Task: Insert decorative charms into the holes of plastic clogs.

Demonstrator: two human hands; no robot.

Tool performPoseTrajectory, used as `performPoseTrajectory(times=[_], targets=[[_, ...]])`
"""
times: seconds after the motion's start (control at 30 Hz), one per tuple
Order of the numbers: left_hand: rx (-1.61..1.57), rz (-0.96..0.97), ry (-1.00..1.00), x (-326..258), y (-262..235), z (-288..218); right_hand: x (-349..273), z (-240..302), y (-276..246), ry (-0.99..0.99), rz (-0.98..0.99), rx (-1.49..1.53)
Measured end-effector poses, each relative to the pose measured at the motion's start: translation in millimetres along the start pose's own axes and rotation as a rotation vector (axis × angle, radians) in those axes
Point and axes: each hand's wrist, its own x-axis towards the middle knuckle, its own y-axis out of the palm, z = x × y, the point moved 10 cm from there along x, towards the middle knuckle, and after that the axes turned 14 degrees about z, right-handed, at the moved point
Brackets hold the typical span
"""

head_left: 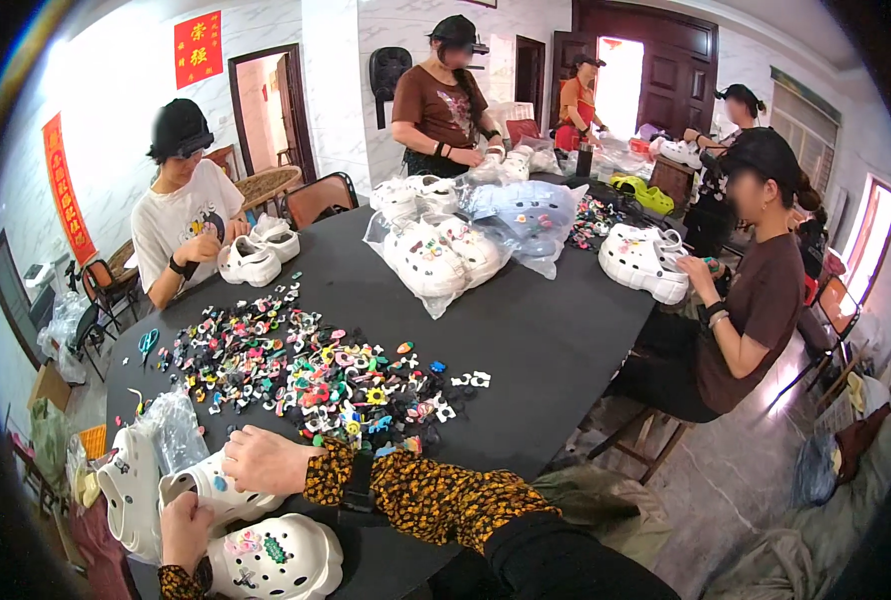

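At the near left edge of the table, my left hand (pixel 187 530) grips the heel-side rim of a white clog (pixel 251 503). Over the upper of that clog, my right hand (pixel 271 461) is closed with its fingertips down on the surface; whatever they pinch is hidden. Small shoe charms dot the clog. A second white clog (pixel 132 492) stands to its left. Nearer to me is a third white clog (pixel 288 562), bearing pink, green and dark charms. A big spread of mixed colourful shoe charms (pixel 311 375) lies just beyond my hands.
Teal scissors (pixel 148 343) lie left of the charms. A clear plastic bag (pixel 176 432) rests behind the clogs. Bagged white clogs (pixel 436 255) and a bagged blue pair (pixel 531 215) sit mid-table. Co-workers handle clogs at the left (pixel 191 190), far side (pixel 444 100) and right (pixel 751 300).
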Motion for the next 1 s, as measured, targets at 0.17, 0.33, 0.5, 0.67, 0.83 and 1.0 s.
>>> performPoseTrajectory(times=[0.17, 0.33, 0.5, 0.67, 0.83, 1.0], targets=[[0.048, 0.053, -0.037, -4, 5, 5, 1, 9, 1, -0.019, -0.128, -0.051], [-0.016, 0.058, 0.055, -1, 4, -2, -2, 10, -5, -0.050, -0.301, -0.149], [-0.012, 0.073, 0.017, 6, 3, -17, -9, 9, -21, -0.167, -0.295, -0.084], [-0.019, 0.080, -0.037, -10, -3, -9, 1, 23, -17, -0.171, -0.289, -0.056], [-0.028, 0.077, -0.018, -6, -2, -11, -1, 22, -16, -0.182, -0.277, -0.062], [-0.060, 0.045, -0.035, -11, -3, -10, -4, 22, -20, -0.125, -0.287, -0.035]])
